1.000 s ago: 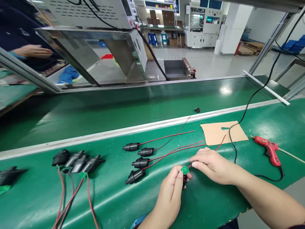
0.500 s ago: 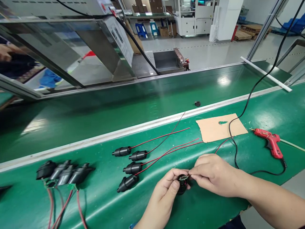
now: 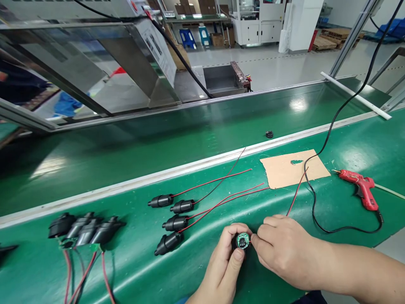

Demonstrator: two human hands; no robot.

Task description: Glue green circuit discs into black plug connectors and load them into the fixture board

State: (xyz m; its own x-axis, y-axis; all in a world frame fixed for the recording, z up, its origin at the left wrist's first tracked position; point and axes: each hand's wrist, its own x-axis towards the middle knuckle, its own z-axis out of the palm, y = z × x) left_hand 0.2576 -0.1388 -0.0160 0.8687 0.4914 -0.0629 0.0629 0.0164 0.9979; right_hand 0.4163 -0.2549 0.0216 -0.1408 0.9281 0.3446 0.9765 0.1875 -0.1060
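Observation:
Between the thumb and fingers of my left hand (image 3: 226, 261) is a round black housing (image 3: 241, 241), its open end facing up and showing a green circuit board with a dark centre. My right hand (image 3: 281, 249) pinches a red wire (image 3: 296, 194) beside the housing's right edge; the wire's free end rises behind the hand toward the cardboard. Left of my hands, several black housings (image 3: 175, 223) with long red wires lie on the green mat (image 3: 133, 270).
A cardboard piece (image 3: 284, 171) lies ahead, with a black cable (image 3: 335, 122) across it. At right rests a red glue gun (image 3: 360, 188). More wired black parts (image 3: 90, 230) are at left. A small black ring (image 3: 269, 134) sits on the green conveyor belt (image 3: 190, 139).
The housing has tilted so its circuit board faces me more. My right hand has shifted slightly down, and the wire's free end stands higher. The small black ring has moved right along the belt.

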